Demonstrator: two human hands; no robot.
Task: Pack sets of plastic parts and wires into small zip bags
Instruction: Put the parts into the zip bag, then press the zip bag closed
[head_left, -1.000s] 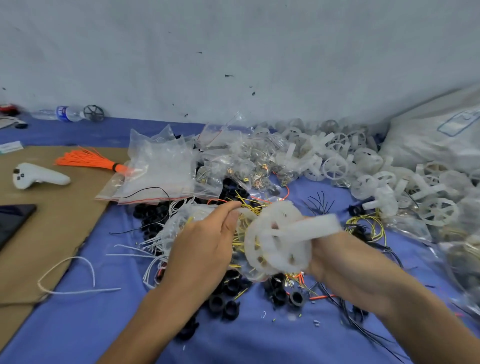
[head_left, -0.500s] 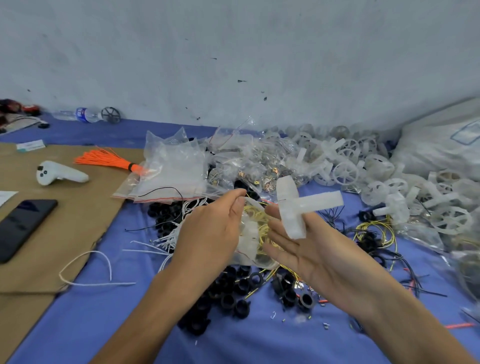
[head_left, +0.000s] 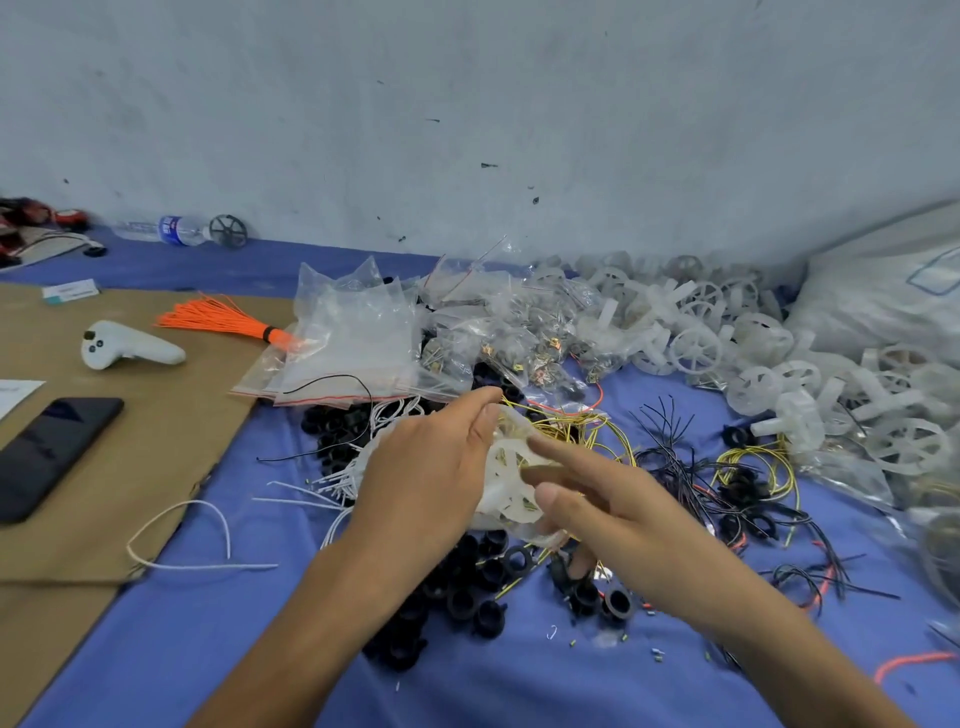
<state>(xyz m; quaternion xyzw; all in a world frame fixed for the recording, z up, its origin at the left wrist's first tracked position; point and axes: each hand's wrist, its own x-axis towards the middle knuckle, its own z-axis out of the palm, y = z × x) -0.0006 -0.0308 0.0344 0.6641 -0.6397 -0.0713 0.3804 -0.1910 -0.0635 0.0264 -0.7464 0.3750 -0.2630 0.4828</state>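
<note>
The left hand (head_left: 431, 478) gripped a small zip bag (head_left: 511, 506) holding a white plastic wheel (head_left: 506, 462), while the right hand (head_left: 618, 519) touched it from 3 o'clock, fingers straight and spread. Black rings (head_left: 467, 592) crowded it at 6 o'clock, yellow wires (head_left: 582, 428) at 1, black wires (head_left: 670, 452) at 3, white wires (head_left: 337, 475) at 9 and empty bags (head_left: 353, 338) at 11. Bare blue cloth (head_left: 208, 649) lay at 7 o'clock, beside the cardboard (head_left: 156, 441) edge.

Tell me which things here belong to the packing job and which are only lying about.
Job: small zip bag held by the left hand, yellow wires, black rings, white plastic wheels, empty zip bags.
Lying about: phone, white controller, water bottle.
</note>
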